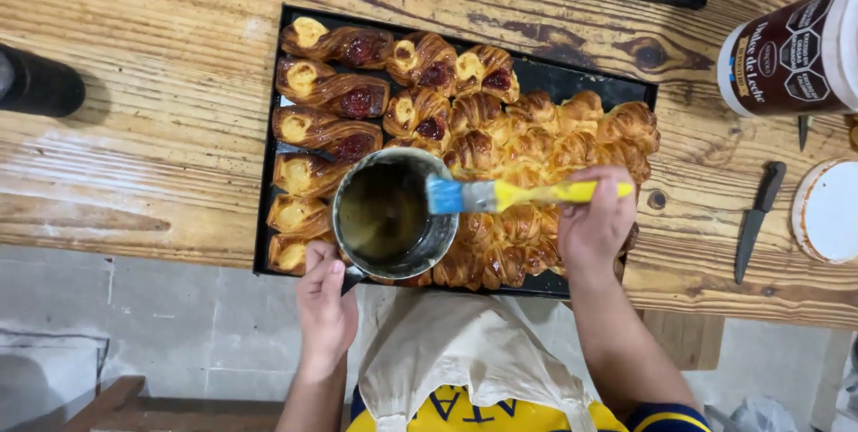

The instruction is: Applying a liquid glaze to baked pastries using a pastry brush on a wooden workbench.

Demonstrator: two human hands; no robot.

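The left hand (326, 307) has its grip clenched on the handle of a metal pot (393, 213), held over the near edge of the black tray (268, 173). The right hand (594, 222) grips the yellow handle of a brush (500, 195), whose blue bristles sit at the pot's right rim.

Judged from this, the brush should be dipped lightly and wiped on the rim, so no drips pool on the pastries (536, 142) under the pot. The pot is best kept level and close over the tray.

Counts: one pot, one brush, one full tray and the edge of a second tray beyond it. About nine filled pastries with yellow and red centres lie left of the pot; the braided ones to its right overlap too much to count. Right of the tray on the surface are one tub (791, 52), one lid (827, 213) and one knife (758, 218).
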